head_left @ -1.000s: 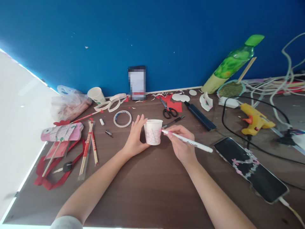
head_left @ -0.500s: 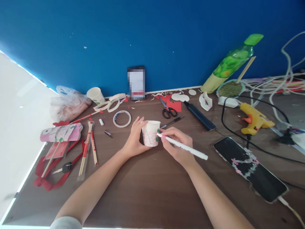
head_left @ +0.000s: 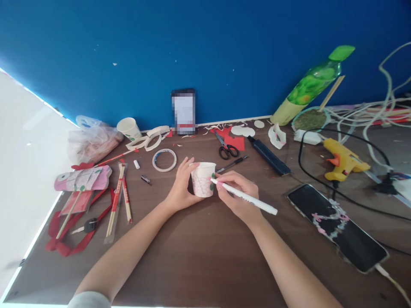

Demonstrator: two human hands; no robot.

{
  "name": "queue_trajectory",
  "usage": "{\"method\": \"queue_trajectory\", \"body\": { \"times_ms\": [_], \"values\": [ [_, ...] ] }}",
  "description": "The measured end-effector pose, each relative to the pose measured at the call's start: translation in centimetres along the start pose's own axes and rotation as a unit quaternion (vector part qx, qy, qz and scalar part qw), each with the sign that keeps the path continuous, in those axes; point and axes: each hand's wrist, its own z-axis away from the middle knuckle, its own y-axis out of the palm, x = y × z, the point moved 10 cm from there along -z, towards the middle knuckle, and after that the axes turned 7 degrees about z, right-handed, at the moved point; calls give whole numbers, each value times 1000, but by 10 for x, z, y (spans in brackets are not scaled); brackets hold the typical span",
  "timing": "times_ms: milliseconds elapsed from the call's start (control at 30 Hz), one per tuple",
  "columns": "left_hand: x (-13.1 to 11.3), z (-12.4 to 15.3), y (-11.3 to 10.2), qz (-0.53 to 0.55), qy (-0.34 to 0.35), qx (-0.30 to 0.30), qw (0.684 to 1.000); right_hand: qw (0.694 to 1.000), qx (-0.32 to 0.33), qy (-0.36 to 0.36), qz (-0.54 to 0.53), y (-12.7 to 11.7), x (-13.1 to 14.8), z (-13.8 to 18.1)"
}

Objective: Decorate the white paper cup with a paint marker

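A small white paper cup point(head_left: 203, 179) with pink marks and a green spot stands upright on the brown table point(head_left: 199, 256). My left hand point(head_left: 181, 186) curls round its left side and holds it. A white acrylic marker point(head_left: 244, 196) lies gripped in my right hand point(head_left: 239, 192), just right of the cup. The marker's pink tip touches the cup's right side.
Behind the cup lie a tape roll point(head_left: 164, 159), scissors point(head_left: 226, 147), a black pen point(head_left: 233, 164) and a dark box point(head_left: 269, 156). A phone point(head_left: 337, 226) on a cable and a yellow glue gun point(head_left: 343, 160) sit right. Chopsticks point(head_left: 120, 196), a pink paper fish point(head_left: 81, 179) and a key point(head_left: 86, 225) lie left.
The cup has turned in my left hand, so a green spot now faces me, and shifted slightly left. My right hand followed with the marker, its tip staying at the cup's right side.
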Motion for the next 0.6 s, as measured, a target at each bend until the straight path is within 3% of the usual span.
{"method": "queue_trajectory", "body": {
  "times_ms": [600],
  "values": [
    [-1, 0, -1, 3, -7, 5, 1000, 999, -12, 24, -33, -2, -8, -1]
  ]
}}
